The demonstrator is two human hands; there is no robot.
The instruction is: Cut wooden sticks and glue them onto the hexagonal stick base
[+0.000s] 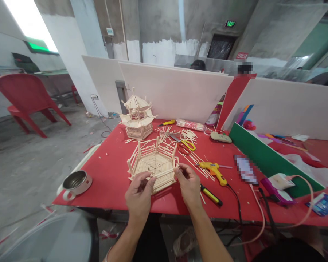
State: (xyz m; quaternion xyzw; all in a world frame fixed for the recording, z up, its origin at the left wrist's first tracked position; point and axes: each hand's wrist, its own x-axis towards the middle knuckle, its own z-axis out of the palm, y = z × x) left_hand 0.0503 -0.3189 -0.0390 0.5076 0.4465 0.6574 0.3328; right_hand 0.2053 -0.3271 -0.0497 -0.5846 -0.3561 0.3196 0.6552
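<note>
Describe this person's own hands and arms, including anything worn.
The left grip and right grip are gloveless human hands. The forearms show no sleeves. A thin pale strip edges the left one at the picture's bottom; I cannot tell what it is.

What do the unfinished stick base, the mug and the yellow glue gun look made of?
Stick base: probably wood or bamboo, unpainted and matte, judging by its pale, thin sticks.
Mug: pale, smooth outside; the grey, shiny interior suggests metal, though glazed ceramic can't be ruled out.
Glue gun: body likely moulded plastic, given its smooth, even yellow colour.
</note>
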